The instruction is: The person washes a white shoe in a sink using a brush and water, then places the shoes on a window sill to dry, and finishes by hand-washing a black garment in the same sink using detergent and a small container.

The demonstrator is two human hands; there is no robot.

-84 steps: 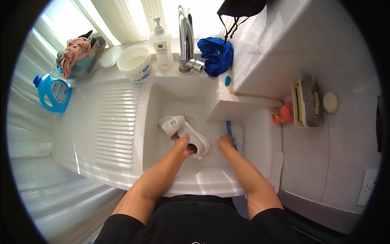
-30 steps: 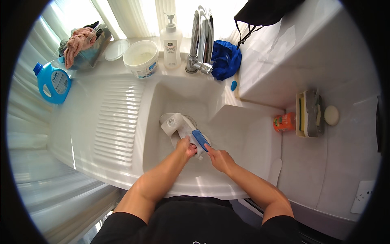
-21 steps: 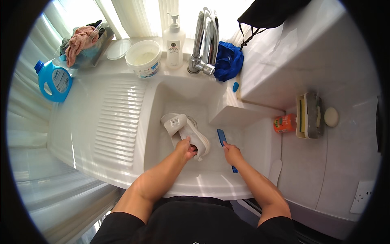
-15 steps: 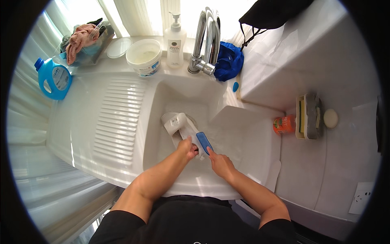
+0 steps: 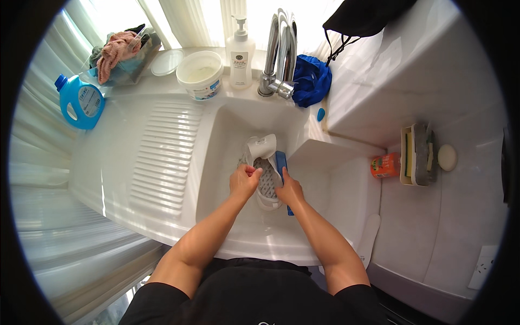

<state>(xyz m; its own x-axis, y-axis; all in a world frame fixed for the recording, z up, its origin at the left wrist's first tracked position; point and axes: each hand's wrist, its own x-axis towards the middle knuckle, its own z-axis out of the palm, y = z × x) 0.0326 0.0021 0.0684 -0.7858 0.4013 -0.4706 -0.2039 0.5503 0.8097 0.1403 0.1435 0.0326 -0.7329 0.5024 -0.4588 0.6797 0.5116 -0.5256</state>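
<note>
Down in the white sink basin (image 5: pixel 216 187) a white slide slipper (image 5: pixel 267 189) lies with its grey patterned footbed facing up and its wide strap at the far end. My left hand (image 5: pixel 244 182) is closed at the slipper's left edge, fingers curled against it just below the strap. Along the slipper's right side runs a blue-handled brush (image 5: pixel 281 158), with my right hand (image 5: pixel 291 189) wrapped round its middle. The brush's bristles are hidden from view. Another pale shape, partly covered, shows beside the strap on the left.
A ribbed washboard (image 5: pixel 165 157) adjoins the basin on the left. Behind stand a blue detergent jug (image 5: pixel 81 103), a white tub (image 5: pixel 199 76), a pump bottle (image 5: pixel 240 59) and the chrome faucet (image 5: pixel 280 54), with blue cloth (image 5: pixel 312 81) beside it. A sponge holder (image 5: pixel 414 154) and orange can (image 5: pixel 385 165) are at right.
The slipper has turned so its footbed shows, and its strap end moved right and farther away. My right hand moved forward with the brush, now upright along the slipper's right side. My left hand shifted forward.
</note>
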